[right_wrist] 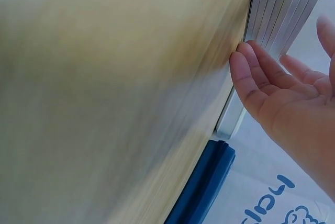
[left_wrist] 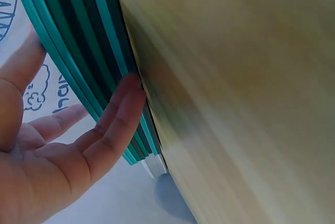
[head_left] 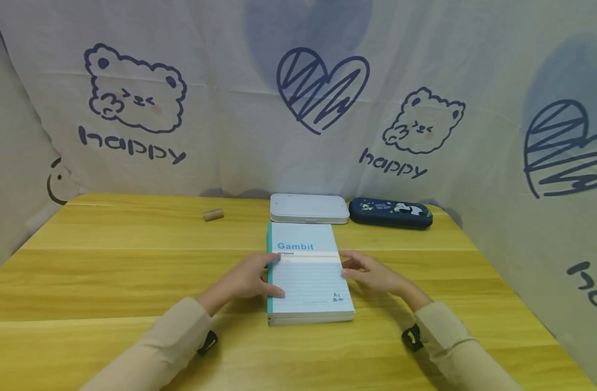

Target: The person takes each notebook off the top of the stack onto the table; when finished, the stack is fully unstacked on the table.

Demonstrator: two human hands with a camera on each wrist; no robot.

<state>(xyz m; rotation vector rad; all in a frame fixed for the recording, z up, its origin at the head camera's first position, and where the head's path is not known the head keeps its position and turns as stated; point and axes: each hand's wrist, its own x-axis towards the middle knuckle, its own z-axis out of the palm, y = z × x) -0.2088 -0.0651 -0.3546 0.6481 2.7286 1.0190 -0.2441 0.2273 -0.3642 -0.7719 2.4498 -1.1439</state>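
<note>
A stack of several notebooks [head_left: 308, 282] lies on the table, its pale blue top cover printed "Gambit". On its left side, my left hand [head_left: 249, 277] touches the stack, with the thumb and a finger over the top cover. Other fingers rest along the teal and dark spines [left_wrist: 86, 51] in the left wrist view. At the opposite side is my right hand [head_left: 374, 272], its fingers loosely bent beside the stack's edge. The right wrist view shows those fingertips low against the white page edges [right_wrist: 277, 12], close to the tabletop.
Right behind the stack lies a white flat case [head_left: 309, 207]. A dark blue panda pencil case [head_left: 391, 213] sits to its right, and a small brown cylinder [head_left: 213, 215] lies farther left. A printed curtain [head_left: 220, 108] hangs along the wooden table's [head_left: 107, 260] back.
</note>
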